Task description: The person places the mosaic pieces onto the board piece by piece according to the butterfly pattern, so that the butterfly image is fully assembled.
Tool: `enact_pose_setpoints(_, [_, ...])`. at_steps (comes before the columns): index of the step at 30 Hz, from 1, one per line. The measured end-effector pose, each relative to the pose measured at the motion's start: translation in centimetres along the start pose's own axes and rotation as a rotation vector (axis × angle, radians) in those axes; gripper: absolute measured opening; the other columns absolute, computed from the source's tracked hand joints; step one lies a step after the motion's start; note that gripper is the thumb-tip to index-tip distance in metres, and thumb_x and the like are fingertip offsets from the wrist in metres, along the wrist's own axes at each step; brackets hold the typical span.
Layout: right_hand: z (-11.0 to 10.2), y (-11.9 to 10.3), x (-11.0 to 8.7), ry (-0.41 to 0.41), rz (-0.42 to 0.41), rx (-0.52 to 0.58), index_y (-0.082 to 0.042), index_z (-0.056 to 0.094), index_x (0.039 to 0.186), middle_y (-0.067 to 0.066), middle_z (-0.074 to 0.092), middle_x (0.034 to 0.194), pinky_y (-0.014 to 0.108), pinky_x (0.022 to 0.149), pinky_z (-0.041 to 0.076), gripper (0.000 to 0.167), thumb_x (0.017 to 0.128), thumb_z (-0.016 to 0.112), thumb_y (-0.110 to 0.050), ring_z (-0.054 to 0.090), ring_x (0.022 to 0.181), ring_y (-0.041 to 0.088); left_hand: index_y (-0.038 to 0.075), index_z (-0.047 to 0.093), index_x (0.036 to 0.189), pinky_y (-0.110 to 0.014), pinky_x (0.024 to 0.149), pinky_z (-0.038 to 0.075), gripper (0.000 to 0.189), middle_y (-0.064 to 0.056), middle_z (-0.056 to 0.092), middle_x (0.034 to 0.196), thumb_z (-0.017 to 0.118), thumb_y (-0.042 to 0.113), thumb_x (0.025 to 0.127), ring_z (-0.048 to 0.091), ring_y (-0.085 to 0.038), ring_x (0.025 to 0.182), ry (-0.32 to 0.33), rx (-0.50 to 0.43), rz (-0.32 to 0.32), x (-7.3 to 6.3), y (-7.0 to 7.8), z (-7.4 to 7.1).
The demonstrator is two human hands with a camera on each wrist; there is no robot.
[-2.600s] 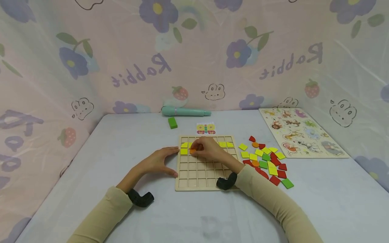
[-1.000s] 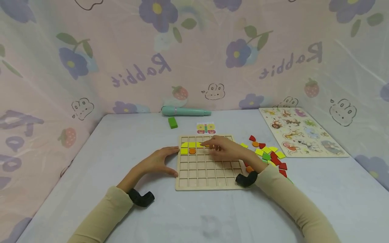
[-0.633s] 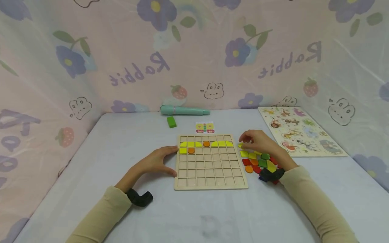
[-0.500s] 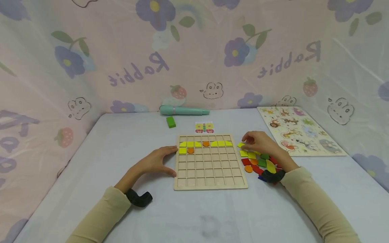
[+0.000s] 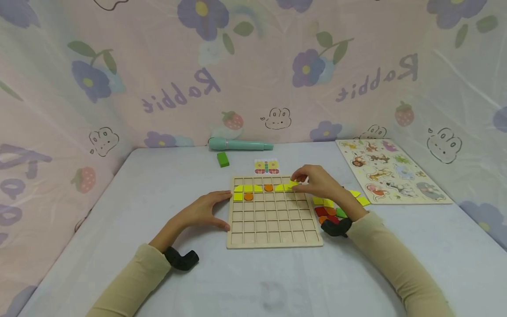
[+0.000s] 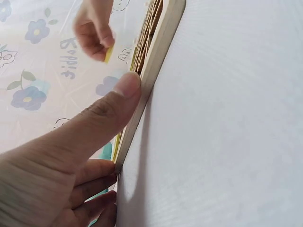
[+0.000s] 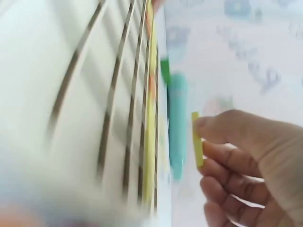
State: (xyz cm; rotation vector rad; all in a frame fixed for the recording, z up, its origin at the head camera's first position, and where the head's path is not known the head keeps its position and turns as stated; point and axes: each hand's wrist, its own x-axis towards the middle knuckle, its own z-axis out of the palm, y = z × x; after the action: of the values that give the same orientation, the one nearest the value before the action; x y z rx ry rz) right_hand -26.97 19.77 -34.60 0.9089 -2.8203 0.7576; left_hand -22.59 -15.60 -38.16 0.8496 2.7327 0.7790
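Observation:
My right hand (image 5: 317, 181) pinches a yellow square tile (image 7: 197, 140) between thumb and fingers, above the upper right of a wooden grid board (image 5: 273, 229). In the right wrist view the tile shows edge-on, apart from the board. My left hand (image 5: 200, 211) rests at the board's left edge, its thumb (image 6: 102, 116) and fingertips touching the rim. Yellow tiles and an orange disc (image 5: 268, 188) lie along the board's second row. Below them, at the left, sit a yellow square (image 5: 237, 197) and another orange disc (image 5: 248, 197).
Loose red, yellow, green and orange tiles (image 5: 328, 203) lie right of the board, partly behind my right arm. A butterfly pattern card (image 5: 266, 166) lies behind the board. Farther back are a green block (image 5: 223, 159), a teal pen-shaped thing (image 5: 239, 144) and an animal puzzle board (image 5: 396, 176).
My right hand has set an orange disc, gone to the loose tiles, picked up a yellow square and come back left over the board. My left hand stays at the board's edge.

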Motion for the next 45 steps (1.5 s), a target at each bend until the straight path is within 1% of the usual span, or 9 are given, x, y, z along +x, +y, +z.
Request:
enact_pose_setpoints(4, [1.7, -2.5, 2.0, -0.018, -0.099, 0.042, -0.007, 0.069, 0.097, 0.002, 0.065, 0.090, 0.034, 0.073, 0.051, 0.023, 0.079, 0.075, -0.020, 0.060, 0.085, 0.021, 0.006, 0.039, 0.142, -0.049, 0.110, 0.025, 0.097, -0.011, 0.037, 0.147, 0.082, 0.047, 0.065, 0.030, -0.031, 0.136, 0.004, -0.004, 0.012, 0.1, 0.0, 0.0])
enact_pose_setpoints(7, [3.1, -3.5, 3.1, -0.047, -0.155, 0.047, -0.007, 0.069, 0.096, 0.002, 0.065, 0.090, 0.033, 0.075, 0.052, 0.021, 0.079, 0.075, -0.018, 0.060, 0.084, 0.019, 0.005, 0.039, 0.141, -0.049, 0.111, 0.025, 0.097, -0.011, 0.037, 0.147, 0.082, 0.046, 0.065, 0.030, -0.031, 0.136, 0.006, -0.014, 0.020, 0.1, 0.0, 0.0])
enact_pose_setpoints(11, [4.7, -3.8, 4.1, -0.090, -0.186, 0.010, -0.005, 0.070, 0.095, 0.002, 0.066, 0.089, 0.027, 0.071, 0.051, 0.022, 0.078, 0.076, -0.019, 0.059, 0.079, 0.015, 0.005, 0.039, 0.141, -0.049, 0.111, 0.025, 0.097, -0.011, 0.036, 0.147, 0.082, 0.045, 0.065, 0.029, -0.031, 0.136, 0.002, -0.018, 0.019, 0.1, 0.1, 0.0])
enact_pose_setpoints(15, [5.6, -3.8, 4.4, -0.111, -0.193, -0.010, -0.005, 0.070, 0.094, 0.002, 0.066, 0.089, 0.022, 0.067, 0.048, 0.024, 0.078, 0.076, -0.021, 0.056, 0.077, 0.012, 0.006, 0.039, 0.142, -0.049, 0.111, 0.025, 0.097, -0.011, 0.036, 0.147, 0.082, 0.046, 0.065, 0.029, -0.031, 0.137, -0.003, -0.010, 0.017, 0.2, 0.1, -0.1])
enact_pose_setpoints(25, [6.0, -3.5, 4.6, -0.086, -0.241, 0.018, -0.006, 0.071, 0.096, 0.003, 0.066, 0.088, 0.023, 0.066, 0.047, 0.023, 0.079, 0.075, -0.021, 0.055, 0.077, 0.015, 0.005, 0.039, 0.141, -0.048, 0.111, 0.025, 0.096, -0.011, 0.036, 0.147, 0.082, 0.045, 0.066, 0.029, -0.031, 0.136, -0.003, 0.003, 0.021, 0.2, 0.0, -0.3])
enact_pose_setpoints(32, [6.1, -3.6, 4.6, -0.098, -0.228, 0.068, -0.006, 0.071, 0.095, 0.002, 0.068, 0.088, 0.021, 0.066, 0.049, 0.023, 0.079, 0.075, -0.021, 0.057, 0.075, 0.010, 0.005, 0.039, 0.141, -0.049, 0.110, 0.025, 0.096, -0.011, 0.037, 0.147, 0.082, 0.045, 0.065, 0.030, -0.031, 0.136, 0.001, 0.000, 0.022, 0.1, 0.0, -0.2])
enact_pose_setpoints(40, [6.2, -3.4, 4.6, -0.092, -0.238, 0.068, -0.006, 0.072, 0.094, 0.002, 0.067, 0.086, 0.020, 0.065, 0.050, 0.020, 0.079, 0.075, -0.019, 0.058, 0.074, 0.010, 0.006, 0.040, 0.141, -0.048, 0.111, 0.026, 0.096, -0.010, 0.037, 0.146, 0.082, 0.046, 0.064, 0.030, -0.031, 0.136, 0.009, -0.007, 0.025, 0.1, -0.2, -0.1])
enact_pose_setpoints(43, [5.6, -3.4, 4.4, -0.078, -0.250, 0.058, -0.004, 0.072, 0.094, 0.003, 0.066, 0.086, 0.021, 0.067, 0.050, 0.019, 0.079, 0.075, -0.016, 0.059, 0.075, 0.013, 0.006, 0.040, 0.141, -0.049, 0.111, 0.025, 0.096, -0.011, 0.037, 0.147, 0.083, 0.044, 0.064, 0.030, -0.031, 0.136, 0.009, -0.012, 0.021, 0.0, -0.1, -0.1])
enact_pose_setpoints(45, [4.6, -3.2, 4.0, -0.071, -0.238, 0.065, -0.004, 0.072, 0.094, 0.004, 0.066, 0.086, 0.024, 0.068, 0.051, 0.017, 0.080, 0.074, -0.015, 0.059, 0.076, 0.014, 0.005, 0.040, 0.141, -0.049, 0.110, 0.025, 0.096, -0.011, 0.037, 0.147, 0.082, 0.045, 0.065, 0.030, -0.031, 0.136, 0.009, -0.006, 0.024, 0.0, -0.1, -0.1])
